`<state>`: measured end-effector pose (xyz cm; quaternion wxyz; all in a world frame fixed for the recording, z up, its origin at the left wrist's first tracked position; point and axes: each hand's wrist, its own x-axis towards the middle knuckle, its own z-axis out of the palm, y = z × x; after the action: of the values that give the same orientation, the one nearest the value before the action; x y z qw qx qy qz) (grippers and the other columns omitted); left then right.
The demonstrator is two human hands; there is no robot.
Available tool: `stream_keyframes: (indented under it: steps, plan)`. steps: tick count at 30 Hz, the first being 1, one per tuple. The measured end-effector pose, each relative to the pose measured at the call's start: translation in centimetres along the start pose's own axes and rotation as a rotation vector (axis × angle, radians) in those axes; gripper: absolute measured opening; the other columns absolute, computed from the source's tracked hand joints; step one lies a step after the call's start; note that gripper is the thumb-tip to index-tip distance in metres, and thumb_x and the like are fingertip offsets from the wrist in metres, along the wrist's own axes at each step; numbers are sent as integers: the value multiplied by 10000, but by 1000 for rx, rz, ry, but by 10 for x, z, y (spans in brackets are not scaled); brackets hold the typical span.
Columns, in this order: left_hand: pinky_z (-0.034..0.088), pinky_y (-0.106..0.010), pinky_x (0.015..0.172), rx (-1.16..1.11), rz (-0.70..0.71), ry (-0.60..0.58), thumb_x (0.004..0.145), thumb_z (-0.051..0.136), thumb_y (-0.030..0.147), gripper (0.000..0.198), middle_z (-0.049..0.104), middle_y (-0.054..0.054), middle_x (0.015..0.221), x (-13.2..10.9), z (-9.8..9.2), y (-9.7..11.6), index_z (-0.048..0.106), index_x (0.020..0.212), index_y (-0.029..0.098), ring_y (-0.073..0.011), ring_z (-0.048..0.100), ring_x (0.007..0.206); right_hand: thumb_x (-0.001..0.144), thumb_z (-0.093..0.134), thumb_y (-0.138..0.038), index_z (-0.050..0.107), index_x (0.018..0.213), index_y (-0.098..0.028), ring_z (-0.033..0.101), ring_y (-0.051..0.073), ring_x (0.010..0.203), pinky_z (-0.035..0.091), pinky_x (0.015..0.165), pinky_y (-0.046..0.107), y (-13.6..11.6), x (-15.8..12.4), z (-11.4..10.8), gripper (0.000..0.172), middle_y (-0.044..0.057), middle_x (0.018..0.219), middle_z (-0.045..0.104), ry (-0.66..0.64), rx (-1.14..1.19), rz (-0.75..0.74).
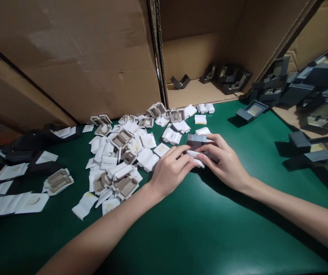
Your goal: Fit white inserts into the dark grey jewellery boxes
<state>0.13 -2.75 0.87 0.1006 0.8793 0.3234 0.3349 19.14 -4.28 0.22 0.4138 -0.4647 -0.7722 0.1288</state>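
Observation:
Near the middle of the green table, a small dark grey jewellery box (196, 140) is between my two hands. A white padded insert (194, 154) shows at its near side. My left hand (168, 170) is closed, with its thumb and fingertips pinching the insert and its index finger by the box's left edge. My right hand (223, 158) wraps round the box from the right, its thumb also against the insert. My fingers cover part of both, so whether the insert sits inside the box cannot be told. Just beyond lies another white insert (202, 131).
Left of my hands is a heap of white inserts (123, 137), some showing brown undersides. Dark boxes with white pieces (17, 172) lie at far left. Open dark boxes (315, 84) are piled at right, others inside a cardboard carton (198, 53). Cardboard walls (80, 57) stand behind.

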Motion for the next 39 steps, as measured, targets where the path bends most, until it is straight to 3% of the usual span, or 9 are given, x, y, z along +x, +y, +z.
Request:
stream_keyframes:
  steps: [11, 18, 25, 30, 32, 35, 39]
  plan:
    - [518, -297, 750, 214, 58, -64, 952, 447, 246, 184, 647, -79, 1045, 1, -1, 3, 593, 885, 157, -189, 608, 901, 891, 545, -209, 659, 931, -189, 537, 255, 1120, 505, 882, 444, 3, 0, -2, 123, 138, 1196, 493, 23, 9, -61]
    - [536, -321, 764, 162, 91, -19, 936, 489, 221, 189, 663, -84, 1001, 1, 2, -1, 608, 1062, 145, -198, 612, 908, 898, 523, -194, 663, 923, -176, 548, 258, 1063, 500, 833, 446, 8, 0, 1, 143, 134, 1118, 551, 42, -123, -137]
    - [555, -347, 847, 8, -31, 56, 919, 527, 259, 192, 647, -110, 1131, 1, 0, -7, 684, 964, 159, -203, 642, 1000, 898, 520, -196, 640, 1083, -188, 592, 204, 887, 515, 667, 340, 16, 3, -6, 220, 129, 1066, 548, -22, -270, -234]
    - [549, -405, 885, 56, -31, 25, 832, 642, 385, 307, 651, -143, 1127, 1, -2, -4, 685, 1002, 133, -256, 633, 1032, 871, 560, -172, 648, 1085, -228, 516, 288, 1168, 475, 908, 460, 26, 11, -18, 238, 141, 1259, 514, -56, -337, -418]
    - [548, -415, 880, 99, -22, 11, 830, 644, 353, 287, 652, -140, 1112, 2, -3, 0, 683, 1009, 133, -260, 622, 1032, 871, 559, -163, 640, 1100, -239, 495, 276, 1206, 485, 916, 437, 30, 13, -21, 254, 133, 1327, 473, -123, -269, -459]
    - [546, -410, 873, 123, -42, -11, 843, 614, 261, 224, 647, -123, 1123, 3, -6, 7, 675, 1023, 142, -254, 617, 1029, 868, 564, -156, 634, 1105, -247, 529, 245, 1156, 530, 852, 383, 33, 14, -22, 264, 116, 1321, 469, -155, -190, -447]
    - [544, -383, 881, 54, -112, -49, 845, 576, 171, 158, 639, -105, 1165, 6, -10, 11, 684, 960, 158, -234, 637, 1022, 841, 598, -134, 637, 1134, -251, 582, 198, 979, 550, 781, 355, 28, 12, -16, 318, 108, 1314, 437, -47, -184, -417]
